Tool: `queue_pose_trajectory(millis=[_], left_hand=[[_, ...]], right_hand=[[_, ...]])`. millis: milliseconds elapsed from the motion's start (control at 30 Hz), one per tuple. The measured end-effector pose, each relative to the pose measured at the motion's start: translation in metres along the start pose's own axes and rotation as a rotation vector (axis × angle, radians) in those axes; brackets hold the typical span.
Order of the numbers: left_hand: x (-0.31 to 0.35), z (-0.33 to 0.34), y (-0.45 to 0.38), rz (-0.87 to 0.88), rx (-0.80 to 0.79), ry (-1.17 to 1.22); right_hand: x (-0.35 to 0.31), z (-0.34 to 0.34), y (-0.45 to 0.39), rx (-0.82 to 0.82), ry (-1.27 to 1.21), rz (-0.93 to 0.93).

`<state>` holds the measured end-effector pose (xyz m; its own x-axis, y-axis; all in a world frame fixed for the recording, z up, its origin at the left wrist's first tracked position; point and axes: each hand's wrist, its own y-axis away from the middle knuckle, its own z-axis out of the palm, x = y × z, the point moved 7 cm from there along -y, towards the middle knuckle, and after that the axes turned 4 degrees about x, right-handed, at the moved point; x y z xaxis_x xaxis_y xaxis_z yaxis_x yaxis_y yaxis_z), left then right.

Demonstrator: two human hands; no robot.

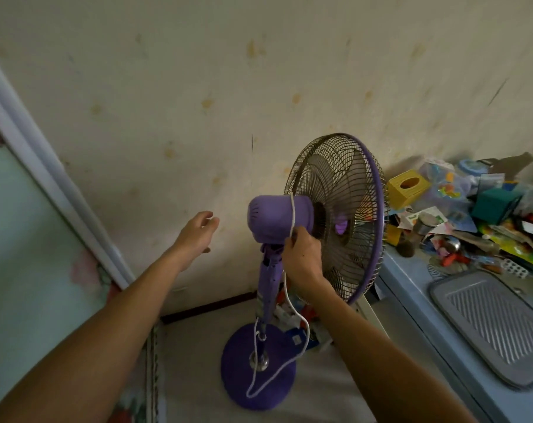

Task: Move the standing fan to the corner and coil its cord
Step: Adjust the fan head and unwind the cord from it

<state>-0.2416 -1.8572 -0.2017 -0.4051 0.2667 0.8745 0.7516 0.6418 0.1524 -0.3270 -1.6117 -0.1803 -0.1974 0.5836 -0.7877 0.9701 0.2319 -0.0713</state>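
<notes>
A purple standing fan [277, 218] stands upright close to the stained wall, its round base [277, 389] on the floor and its wire cage facing right. A white cord [292, 209] runs over the motor housing, drops past the pole and loops on the base. My right hand [302, 257] is closed on the cord just below the motor housing, at the neck of the fan. Left of the motor, my left hand [196, 236] is held in the air with fingers spread, touching nothing.
A blue cabinet [411, 288] stands right of the fan, carrying a grey tray [491, 325], a yellow tissue box [407, 187] and a heap of clutter. A door with a white frame [54, 184] is at left. Small items lie on the floor behind the pole.
</notes>
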Motion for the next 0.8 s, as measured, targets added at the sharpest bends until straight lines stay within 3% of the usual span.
queue_pose_trajectory(millis=[267,533,633,800], left_hand=[[-0.003,-0.002,-0.006,0.018,-0.013,0.072],[0.038,-0.041,0.007,0.312,0.167,0.009],[0.034,-0.057,0.010,0.419,0.105,-0.174],[0.003,-0.065,0.017,0.334,-0.053,-0.085]], right_hand=[[-0.044,-0.010,-0.005,0.052,-0.140,-0.221],[-0.075,0.004,0.013,0.011,-0.243,-0.379],[-0.078,0.023,0.022,-0.092,-0.258,-0.375],[-0.082,0.038,0.039,-0.122,-0.323,-0.455]])
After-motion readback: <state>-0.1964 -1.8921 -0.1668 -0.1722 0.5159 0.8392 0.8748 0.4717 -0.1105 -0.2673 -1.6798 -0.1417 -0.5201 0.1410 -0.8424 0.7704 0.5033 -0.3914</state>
